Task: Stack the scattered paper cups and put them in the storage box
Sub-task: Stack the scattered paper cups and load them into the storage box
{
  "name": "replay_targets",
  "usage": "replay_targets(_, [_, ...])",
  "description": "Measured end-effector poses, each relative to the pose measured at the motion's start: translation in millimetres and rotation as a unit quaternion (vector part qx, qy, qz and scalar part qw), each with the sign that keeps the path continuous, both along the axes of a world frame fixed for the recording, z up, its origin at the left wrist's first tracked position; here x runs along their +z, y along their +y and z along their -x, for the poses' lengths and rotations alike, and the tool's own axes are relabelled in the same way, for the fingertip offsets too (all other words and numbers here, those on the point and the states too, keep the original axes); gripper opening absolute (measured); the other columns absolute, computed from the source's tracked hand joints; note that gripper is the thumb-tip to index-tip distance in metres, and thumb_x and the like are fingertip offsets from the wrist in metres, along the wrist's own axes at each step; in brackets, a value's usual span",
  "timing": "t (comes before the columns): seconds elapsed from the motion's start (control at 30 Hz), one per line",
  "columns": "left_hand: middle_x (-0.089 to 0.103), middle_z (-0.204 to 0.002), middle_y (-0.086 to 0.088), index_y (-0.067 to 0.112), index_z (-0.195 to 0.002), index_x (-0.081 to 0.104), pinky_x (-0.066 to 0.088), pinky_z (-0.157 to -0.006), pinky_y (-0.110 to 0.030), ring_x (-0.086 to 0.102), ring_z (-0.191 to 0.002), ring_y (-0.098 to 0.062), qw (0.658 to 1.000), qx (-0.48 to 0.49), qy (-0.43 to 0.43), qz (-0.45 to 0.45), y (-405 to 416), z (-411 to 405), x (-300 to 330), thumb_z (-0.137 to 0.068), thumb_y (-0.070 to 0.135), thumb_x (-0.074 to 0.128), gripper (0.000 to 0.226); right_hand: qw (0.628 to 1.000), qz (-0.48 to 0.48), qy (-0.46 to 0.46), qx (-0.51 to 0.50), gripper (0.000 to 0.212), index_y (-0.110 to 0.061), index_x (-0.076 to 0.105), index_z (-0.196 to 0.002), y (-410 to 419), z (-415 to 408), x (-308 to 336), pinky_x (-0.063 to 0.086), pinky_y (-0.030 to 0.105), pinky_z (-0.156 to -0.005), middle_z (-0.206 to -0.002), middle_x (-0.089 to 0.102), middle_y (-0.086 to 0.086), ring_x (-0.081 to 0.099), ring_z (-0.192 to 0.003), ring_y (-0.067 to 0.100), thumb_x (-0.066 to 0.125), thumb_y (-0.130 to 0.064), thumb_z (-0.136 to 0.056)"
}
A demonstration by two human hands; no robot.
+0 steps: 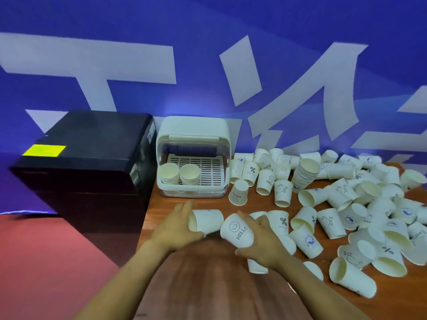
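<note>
My left hand (172, 227) grips a plain white paper cup (206, 219) lying sideways, its mouth toward my palm. My right hand (263, 244) holds a cup with a smiley and "HELLO" (236, 230), its bottom pointing toward the left cup. The two cups almost touch above the table's near left part. The white storage box (193, 135) stands at the back with its lid flipped up; two short cup stacks (169, 173) (190, 173) sit on its slotted tray. Many loose cups (360, 204) lie scattered to the right.
A tall leaning stack of cups (305, 173) stands among the scattered ones right of the box. A black cabinet (85, 162) with a yellow label sits left of the wooden table (161, 204). A blue banner wall is behind. Red floor lies at the lower left.
</note>
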State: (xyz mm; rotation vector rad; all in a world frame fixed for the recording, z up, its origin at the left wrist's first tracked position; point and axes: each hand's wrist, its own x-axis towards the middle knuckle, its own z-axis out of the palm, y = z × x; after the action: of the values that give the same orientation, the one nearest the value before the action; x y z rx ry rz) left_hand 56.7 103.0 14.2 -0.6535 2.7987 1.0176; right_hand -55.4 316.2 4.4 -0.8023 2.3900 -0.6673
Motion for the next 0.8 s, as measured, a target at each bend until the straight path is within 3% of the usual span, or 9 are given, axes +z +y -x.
replay_targets(0.13, [0.048, -0.127, 0.010, 0.029, -0.134, 0.037, 0.045, -0.093, -0.031, 0.049, -0.115, -0.015, 0.999, 0.007, 0.041, 0.000, -30.8, 4.4, 26.5, -0.065, 0.056, 0.075, 0.083, 0.999, 0.034, -0.006, -0.018, 0.086, -0.041, 0.021, -0.146, -30.8, 2.4, 17.4, 0.030, 0.020, -0.097, -0.120, 0.028, -0.003, 0.037, -0.119, 0.012, 0.072, -0.045, -0.076])
replay_targets(0.27, [0.048, -0.127, 0.004, 0.030, -0.132, 0.040, 0.045, -0.093, -0.036, 0.048, -0.113, -0.020, 0.998, 0.025, 0.041, 0.036, -65.6, 4.5, 39.7, -0.068, 0.058, 0.072, 0.076, 0.997, 0.072, 0.009, -0.027, 0.078, -0.035, 0.019, -0.149, -66.9, 5.8, 30.7, 0.031, 0.023, -0.094, -0.143, 0.034, -0.001, 0.036, -0.131, 0.017, 0.063, -0.042, -0.085])
replay_targets(0.43, [0.037, -0.138, 0.001, 0.031, -0.145, 0.029, 0.039, -0.101, -0.034, 0.037, -0.126, -0.024, 0.996, 0.022, 0.026, 0.076, -106.6, 3.3, 42.8, -0.079, 0.055, 0.065, 0.078, 0.995, 0.080, 0.028, -0.060, 0.089, -0.043, 0.021, -0.145, -105.9, 10.4, 42.0, 0.042, 0.033, -0.100, -0.144, 0.043, -0.008, 0.045, -0.127, 0.014, 0.059, -0.056, -0.066])
replay_targets(0.57, [0.035, -0.140, 0.002, 0.032, -0.146, 0.027, 0.036, -0.103, -0.034, 0.032, -0.128, -0.025, 0.993, 0.009, 0.041, 0.109, -128.8, 15.7, 47.8, -0.082, 0.049, 0.063, 0.076, 0.985, 0.135, 0.012, -0.108, 0.072, -0.039, 0.029, -0.143, -131.1, 9.2, 37.7, 0.044, 0.033, -0.098, -0.134, 0.048, -0.010, 0.048, -0.121, 0.014, 0.065, -0.040, -0.081])
replay_targets(0.7, [0.035, -0.140, 0.002, 0.031, -0.147, 0.027, 0.035, -0.105, -0.035, 0.029, -0.127, -0.024, 0.990, 0.008, 0.068, 0.120, -142.0, 34.0, 47.4, -0.082, 0.044, 0.064, 0.076, 0.972, 0.171, -0.028, -0.160, 0.082, -0.041, 0.020, -0.145, -143.7, 10.7, 27.2, 0.048, 0.023, -0.082, -0.131, 0.052, -0.006, 0.054, -0.112, 0.013, 0.068, -0.031, -0.079])
replay_targets(0.8, [0.034, -0.140, 0.003, 0.029, -0.148, 0.025, 0.038, -0.104, -0.036, 0.029, -0.128, -0.025, 0.989, 0.015, 0.067, 0.130, -145.9, 48.0, 43.4, -0.082, 0.046, 0.064, 0.079, 0.968, 0.189, -0.039, -0.160, 0.091, -0.041, 0.012, -0.146, -151.7, 19.6, 31.7, 0.043, 0.014, -0.082, -0.128, 0.050, -0.010, 0.054, -0.112, 0.008, 0.069, -0.017, -0.079])
